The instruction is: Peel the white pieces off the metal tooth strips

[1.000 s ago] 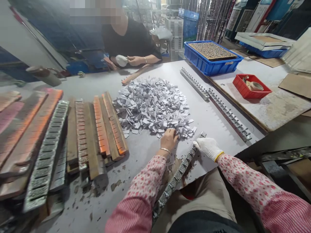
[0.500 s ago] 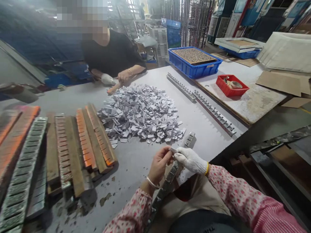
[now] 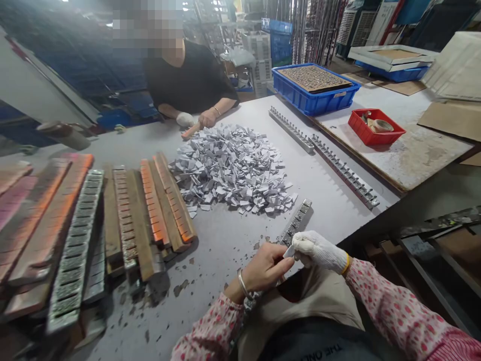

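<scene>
Working left to right, I am noting a stack of slotted strips (image 3: 75,235) lying along the left of the grey table (image 3: 225,240), some grey metal, some wood with an orange tint, apparently finished or waiting; I cannot tell which. Past them a large heap of small white tags (image 3: 233,170) is sitting mid-table, well apart from the hands, which I am judging to mean much of the stock is not yet fitted. At the near edge the left hand (image 3: 268,268), bare with a bracelet at the wrist, is pinching a small white tag (image 3: 289,252) between thumb and fingertips, narrowly closed. The right hand (image 3: 317,249), in a white glove, is meeting it at the same tag, fingers curled close; whether it is also gripping the tag I cannot tell. Both are hovering over the metal strip (image 3: 296,224) that is running diagonally from the lap onto the table. Farther right, two long pegged rails (image 3: 326,155) are lying along the table edge. Across the table a co-worker's hands (image 3: 197,120) are working separately.
</scene>
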### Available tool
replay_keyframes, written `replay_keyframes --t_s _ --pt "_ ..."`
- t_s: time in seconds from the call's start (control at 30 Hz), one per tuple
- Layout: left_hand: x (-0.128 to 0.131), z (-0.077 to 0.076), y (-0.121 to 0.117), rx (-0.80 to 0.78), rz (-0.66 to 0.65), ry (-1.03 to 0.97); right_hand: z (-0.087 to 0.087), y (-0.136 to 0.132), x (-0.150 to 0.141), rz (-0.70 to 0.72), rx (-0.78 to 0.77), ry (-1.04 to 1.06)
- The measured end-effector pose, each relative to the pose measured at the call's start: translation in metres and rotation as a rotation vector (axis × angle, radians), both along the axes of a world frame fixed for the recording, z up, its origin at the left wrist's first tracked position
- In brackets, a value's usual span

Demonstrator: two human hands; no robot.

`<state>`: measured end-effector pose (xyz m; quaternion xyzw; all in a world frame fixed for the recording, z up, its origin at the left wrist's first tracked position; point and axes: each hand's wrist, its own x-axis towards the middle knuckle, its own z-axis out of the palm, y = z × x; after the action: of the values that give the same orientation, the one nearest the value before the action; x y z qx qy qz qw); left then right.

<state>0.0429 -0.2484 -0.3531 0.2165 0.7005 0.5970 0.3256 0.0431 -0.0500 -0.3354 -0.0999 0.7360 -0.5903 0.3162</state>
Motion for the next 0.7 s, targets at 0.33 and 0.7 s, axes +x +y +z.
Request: replay_keyframes --t_s 0.33,0.7 --pt "0.010 -0.006 0.002 0.084 0.089 -0.271 -0.001 0.001 0.011 -0.023 -0.100 -0.193" --pt "0.010 -0.017 0.018 -0.185 0.088 -0.038 -0.032 0.008 0.011 -0.093 -0.010 -0.125"
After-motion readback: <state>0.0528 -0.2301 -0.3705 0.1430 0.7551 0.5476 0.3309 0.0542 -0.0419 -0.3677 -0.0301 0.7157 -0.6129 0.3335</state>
